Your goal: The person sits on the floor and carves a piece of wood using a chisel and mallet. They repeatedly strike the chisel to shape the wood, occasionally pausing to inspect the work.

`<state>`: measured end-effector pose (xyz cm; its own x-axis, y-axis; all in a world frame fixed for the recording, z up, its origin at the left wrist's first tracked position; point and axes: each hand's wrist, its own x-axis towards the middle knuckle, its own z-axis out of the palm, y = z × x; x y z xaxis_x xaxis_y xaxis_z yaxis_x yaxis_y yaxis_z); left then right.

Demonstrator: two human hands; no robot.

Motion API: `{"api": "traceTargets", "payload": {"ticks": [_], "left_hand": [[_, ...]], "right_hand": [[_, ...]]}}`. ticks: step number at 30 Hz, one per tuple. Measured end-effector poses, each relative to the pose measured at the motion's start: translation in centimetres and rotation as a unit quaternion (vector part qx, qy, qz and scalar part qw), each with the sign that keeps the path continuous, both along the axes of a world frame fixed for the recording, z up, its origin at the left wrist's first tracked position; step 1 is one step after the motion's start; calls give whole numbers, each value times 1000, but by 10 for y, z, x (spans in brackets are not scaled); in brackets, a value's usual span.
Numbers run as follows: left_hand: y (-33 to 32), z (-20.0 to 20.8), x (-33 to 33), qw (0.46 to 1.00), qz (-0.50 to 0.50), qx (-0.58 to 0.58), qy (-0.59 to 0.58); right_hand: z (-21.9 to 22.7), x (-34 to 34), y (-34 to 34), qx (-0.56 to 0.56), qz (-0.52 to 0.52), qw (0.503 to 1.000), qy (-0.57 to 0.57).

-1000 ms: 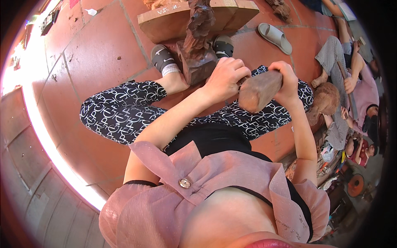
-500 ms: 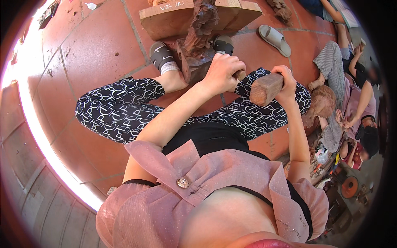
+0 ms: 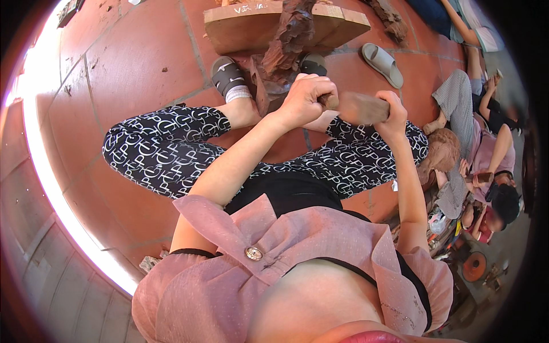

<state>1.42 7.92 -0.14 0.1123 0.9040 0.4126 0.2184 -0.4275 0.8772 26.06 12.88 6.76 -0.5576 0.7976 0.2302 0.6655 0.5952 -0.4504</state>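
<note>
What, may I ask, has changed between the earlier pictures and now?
The wooden mallet in the right hand swung away from the left hand, then back leftward toward it, and is now blurred. Neither hand visibly took up or let go of anything. The left hand stays closed around the short handle end; the carved wood and grey sandal keep their places.

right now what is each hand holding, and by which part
The right hand grips a blurred wooden block at its right end. The left hand encloses a brown handle-like piece; its end shows, the rest is hidden.
</note>
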Motion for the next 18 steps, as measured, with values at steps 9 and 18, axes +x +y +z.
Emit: {"api": "traceTargets", "payload": {"ticks": [9,18], "left_hand": [[-9,-10,6,998,-36,0,46],[-9,-15,8,996,-38,22,81]], "right_hand": [[1,-9,3,38,28,999,-4],[-15,-5,-2,37,45,998,38]]}}
